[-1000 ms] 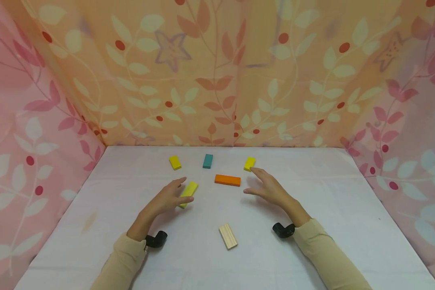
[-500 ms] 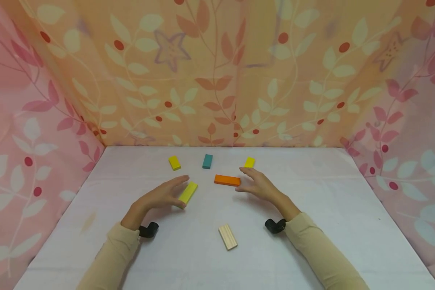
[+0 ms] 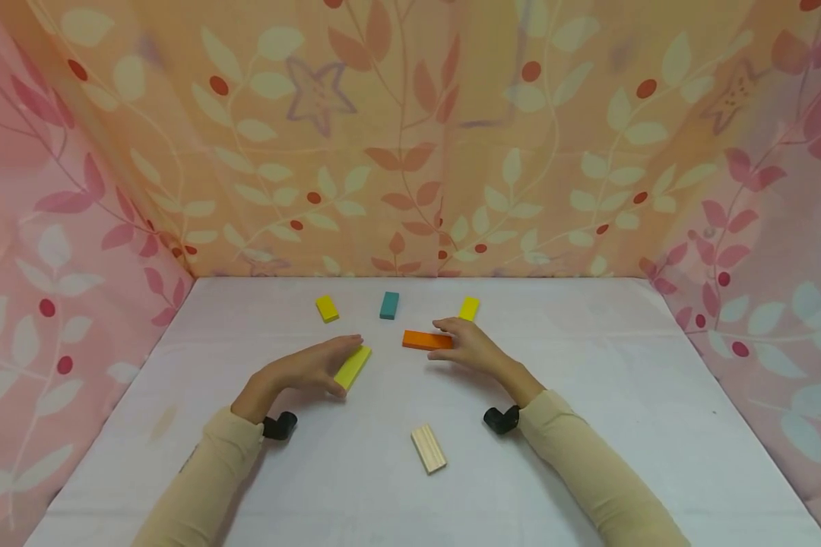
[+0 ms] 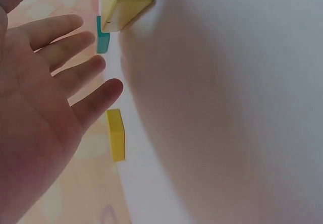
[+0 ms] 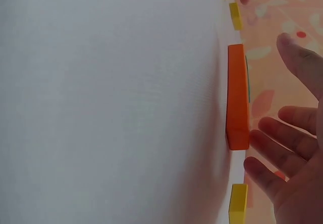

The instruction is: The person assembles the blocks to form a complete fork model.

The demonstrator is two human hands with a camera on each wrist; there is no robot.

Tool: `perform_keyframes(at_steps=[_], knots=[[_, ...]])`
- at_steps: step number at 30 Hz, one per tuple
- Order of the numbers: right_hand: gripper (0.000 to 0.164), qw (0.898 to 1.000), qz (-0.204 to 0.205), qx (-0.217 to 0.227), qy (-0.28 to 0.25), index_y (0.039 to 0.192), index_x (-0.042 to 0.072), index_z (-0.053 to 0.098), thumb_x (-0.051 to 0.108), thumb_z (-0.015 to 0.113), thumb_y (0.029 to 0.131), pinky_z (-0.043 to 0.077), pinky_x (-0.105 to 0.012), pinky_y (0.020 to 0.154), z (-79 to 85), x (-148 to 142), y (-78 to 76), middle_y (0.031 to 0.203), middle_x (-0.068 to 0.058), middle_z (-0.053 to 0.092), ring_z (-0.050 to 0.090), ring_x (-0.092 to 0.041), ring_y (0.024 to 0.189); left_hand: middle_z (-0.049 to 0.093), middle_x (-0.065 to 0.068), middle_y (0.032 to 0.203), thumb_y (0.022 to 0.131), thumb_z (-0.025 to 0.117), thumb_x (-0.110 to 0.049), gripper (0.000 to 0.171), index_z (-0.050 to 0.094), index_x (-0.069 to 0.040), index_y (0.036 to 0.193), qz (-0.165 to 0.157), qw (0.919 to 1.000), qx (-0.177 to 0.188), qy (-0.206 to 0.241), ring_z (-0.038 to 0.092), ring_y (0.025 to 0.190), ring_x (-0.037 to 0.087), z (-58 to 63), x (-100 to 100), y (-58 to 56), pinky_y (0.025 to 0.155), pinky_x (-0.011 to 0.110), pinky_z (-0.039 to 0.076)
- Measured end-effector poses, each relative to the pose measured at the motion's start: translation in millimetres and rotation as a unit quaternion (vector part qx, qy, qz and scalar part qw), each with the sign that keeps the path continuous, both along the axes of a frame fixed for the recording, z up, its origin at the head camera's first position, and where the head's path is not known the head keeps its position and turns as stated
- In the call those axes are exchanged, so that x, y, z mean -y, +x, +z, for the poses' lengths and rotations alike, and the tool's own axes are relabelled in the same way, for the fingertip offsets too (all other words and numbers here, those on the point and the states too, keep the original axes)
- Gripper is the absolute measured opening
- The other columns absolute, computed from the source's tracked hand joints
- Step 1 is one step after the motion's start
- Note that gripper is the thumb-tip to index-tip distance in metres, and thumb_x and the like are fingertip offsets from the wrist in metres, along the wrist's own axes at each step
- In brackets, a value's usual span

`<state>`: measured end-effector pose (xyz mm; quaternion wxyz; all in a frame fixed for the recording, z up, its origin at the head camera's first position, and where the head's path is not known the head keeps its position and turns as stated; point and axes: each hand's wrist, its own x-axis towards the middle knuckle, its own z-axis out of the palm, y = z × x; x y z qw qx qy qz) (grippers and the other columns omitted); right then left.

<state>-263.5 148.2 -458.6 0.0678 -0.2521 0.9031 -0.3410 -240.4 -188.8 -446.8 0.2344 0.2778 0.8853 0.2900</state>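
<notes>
Lime block [image 3: 353, 369]: is lying slanted just to the right of the left hand [image 3: 304, 366], its two ends sitting near the thumb and the fingers.
Left hand: is hovering with fingers extended and parted, gripping nothing; whether a fingertip is brushing the block, I cannot tell.
Orange block [image 3: 420, 340]: is lying crosswise in front of the right hand [image 3: 479, 348], its right end reaching between thumb and fingers.
Right hand: is arching loosely, fingers relaxed and apart, holding nothing.
Swivel risk: the lime block is presenting its ends to the left hand, so an uneven squeeze could be turning it or popping it loose.
Bump risk: a yellow block [image 3: 469, 308] is sitting just beyond the right hand, so a forward swing could be knocking it.
Wrist risk: a black camera [image 3: 502, 420] is jutting inward below the right hand; a low inward sweep could be clipping the wooden block [image 3: 428, 448], which is lying nearer the person than both hands.
Far edge: a flowered curtain [image 3: 410, 175] is rising ahead of both hands, and a teal block [image 3: 388, 305] and a second yellow block [image 3: 327, 308] are narrowing the way forward of the left hand.
Open room: the white tabletop [image 3: 602, 349] is spreading widely outward from each hand, and a gap is running between the hands back toward the wooden block.
</notes>
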Motion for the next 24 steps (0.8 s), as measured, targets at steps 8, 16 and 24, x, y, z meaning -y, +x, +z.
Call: perform_keyframes(at_steps=[8,16,24], knots=[[0.059,1.000,0.013,-0.003,0.019,0.135,0.000,0.056,0.030,0.074,0.087,0.047,-0.043,0.106,-2.9,10,-5.5,0.131,-0.015,0.062,0.058,-0.028,0.117,0.022,0.012,0.162,0.078,0.082,-0.022,0.096,0.025,-0.009,0.155,0.004,0.9994,0.000,-0.033,0.022,0.149,0.033,0.0,-4,-0.2,0.120,0.054,0.022],[0.046,0.999,0.000,0.002,0.054,0.131,0.004,0.061,0.023,0.071,0.090,0.048,-0.040,0.105,-7.1,15,-12.0,0.124,-0.010,0.065,0.060,-0.024,0.112,0.019,0.009,0.164,0.080,0.080,-0.020,0.095,0.023,-0.011,0.155,-0.009,0.9980,-0.001,-0.063,0.020,0.150,0.032,3.2,-10,-1.1,0.120,0.054,0.021],[0.038,0.996,0.009,-0.007,0.094,0.125,0.002,0.064,0.017,0.069,0.090,0.050,-0.039,0.101,-0.1,22,-15.2,0.116,-0.010,0.067,0.061,-0.023,0.106,0.018,0.010,0.164,0.080,0.080,-0.015,0.095,0.022,-0.008,0.155,-0.015,0.9969,0.010,-0.076,0.018,0.150,0.033,4.3,-11,-2.3,0.121,0.054,0.020]])
